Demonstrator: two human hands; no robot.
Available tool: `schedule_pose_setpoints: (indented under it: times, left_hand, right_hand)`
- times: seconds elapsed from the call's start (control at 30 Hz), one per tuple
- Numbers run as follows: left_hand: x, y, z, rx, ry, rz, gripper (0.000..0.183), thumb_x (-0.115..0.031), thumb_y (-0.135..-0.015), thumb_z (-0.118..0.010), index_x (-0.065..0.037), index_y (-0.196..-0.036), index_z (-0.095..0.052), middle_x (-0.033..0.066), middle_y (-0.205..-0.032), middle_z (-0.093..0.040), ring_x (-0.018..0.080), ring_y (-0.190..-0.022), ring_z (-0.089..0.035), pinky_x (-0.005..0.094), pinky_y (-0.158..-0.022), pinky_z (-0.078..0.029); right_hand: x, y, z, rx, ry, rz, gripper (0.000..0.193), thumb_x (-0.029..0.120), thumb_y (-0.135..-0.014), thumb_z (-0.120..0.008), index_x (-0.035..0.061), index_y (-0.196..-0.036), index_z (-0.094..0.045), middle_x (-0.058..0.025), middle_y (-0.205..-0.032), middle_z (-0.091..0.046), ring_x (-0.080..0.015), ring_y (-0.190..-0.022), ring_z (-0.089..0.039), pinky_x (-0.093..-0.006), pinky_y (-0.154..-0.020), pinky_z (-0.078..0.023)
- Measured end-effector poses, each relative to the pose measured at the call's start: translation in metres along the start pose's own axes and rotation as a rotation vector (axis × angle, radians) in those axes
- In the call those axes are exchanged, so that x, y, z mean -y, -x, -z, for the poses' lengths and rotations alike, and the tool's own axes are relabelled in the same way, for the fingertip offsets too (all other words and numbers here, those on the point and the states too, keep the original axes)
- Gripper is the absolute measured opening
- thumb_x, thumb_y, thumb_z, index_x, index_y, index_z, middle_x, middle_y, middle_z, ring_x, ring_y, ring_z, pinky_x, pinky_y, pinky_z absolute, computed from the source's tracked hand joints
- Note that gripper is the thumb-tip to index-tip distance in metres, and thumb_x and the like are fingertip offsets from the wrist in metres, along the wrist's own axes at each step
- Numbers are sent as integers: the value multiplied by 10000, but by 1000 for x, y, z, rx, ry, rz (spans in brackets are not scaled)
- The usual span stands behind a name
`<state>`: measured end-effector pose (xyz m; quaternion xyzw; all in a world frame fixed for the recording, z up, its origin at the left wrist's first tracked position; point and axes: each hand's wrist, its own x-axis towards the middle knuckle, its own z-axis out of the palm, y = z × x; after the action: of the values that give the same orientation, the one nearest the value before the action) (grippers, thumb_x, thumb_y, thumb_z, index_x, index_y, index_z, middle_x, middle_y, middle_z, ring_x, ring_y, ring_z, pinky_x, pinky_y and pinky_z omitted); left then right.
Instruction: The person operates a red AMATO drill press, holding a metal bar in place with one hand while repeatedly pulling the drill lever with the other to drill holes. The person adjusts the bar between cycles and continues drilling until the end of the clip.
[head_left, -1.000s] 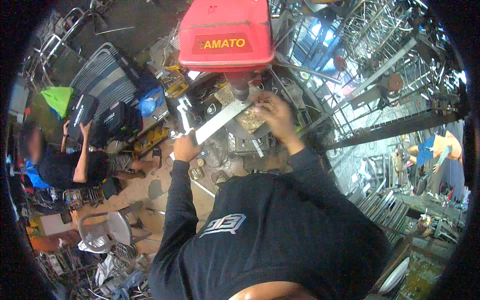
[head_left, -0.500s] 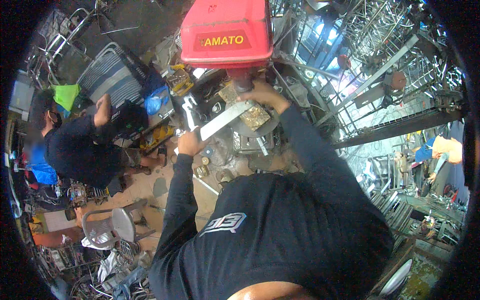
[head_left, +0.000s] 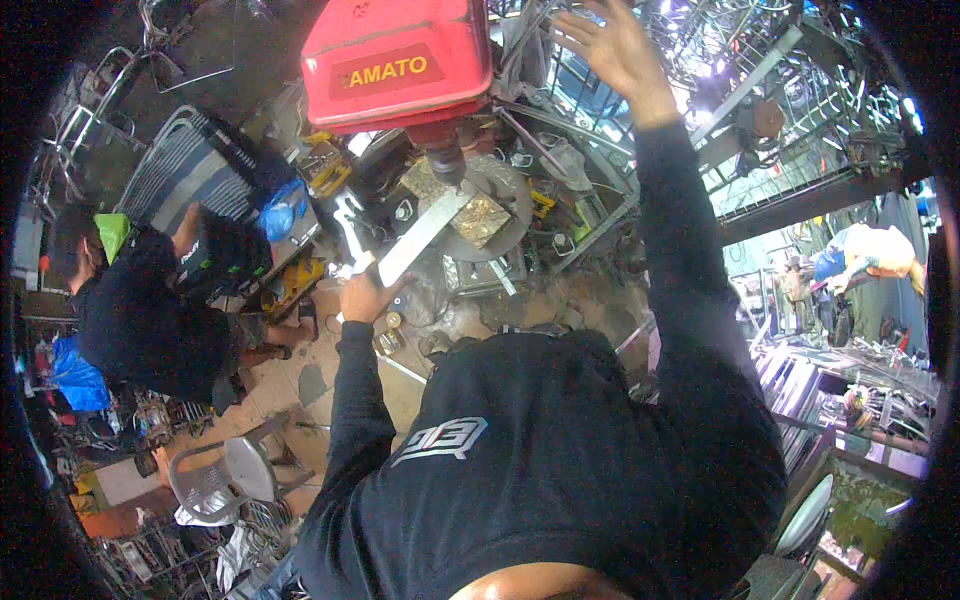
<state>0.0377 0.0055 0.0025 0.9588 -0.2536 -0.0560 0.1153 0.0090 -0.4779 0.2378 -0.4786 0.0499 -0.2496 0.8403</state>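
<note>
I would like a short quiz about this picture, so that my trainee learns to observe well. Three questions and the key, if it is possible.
1. Which hand holds the metal strip?
2. What colour is the machine head?
A) blue
B) red
C) green
3. True or false: both hands are touching the metal strip.

Key:
1. The left hand, at the end nearer the person.
2. B.
3. False; the right hand is raised, empty and apart from it.
</note>
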Motion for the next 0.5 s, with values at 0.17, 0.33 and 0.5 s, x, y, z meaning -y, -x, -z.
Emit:
schedule_pose_setpoints:
  times: [0.17, 0.33, 0.5]
  left_hand:
    - [3, 0, -10, -66, 39, 13, 732, -694, -750, -708, -46, -1089, -743, 215, -821, -728, 372, -746, -723, 474, -700, -577]
    - [3, 8, -23, -11, 65, 67, 668, -562, -765, -746, -183, -1301, -622, 213, -912, -724, 410, -819, -710, 513, -732, -571]
    - [0, 11, -20, -25, 55, 74, 673, -531, -753, -757, -188, -1312, -608, 199, -944, -725, 405, -859, -706, 518, -760, -564]
  right_hand:
    - [13, -35, -61, -85, -226, -101, 483, 476, -925, -654, 124, -1236, -541, -79, -945, -604, -228, -771, -600, -380, -696, -533]
    - [11, -7, -66, 82, -63, 98, 501, 448, -984, -525, 209, -621, -277, 44, -535, -268, -120, -437, -329, -285, -432, -285]
    - [4, 29, -74, 416, -139, 226, 416, 378, -1002, -477, 157, -658, -400, -3, -570, -371, -150, -495, -385, -318, -497, -325]
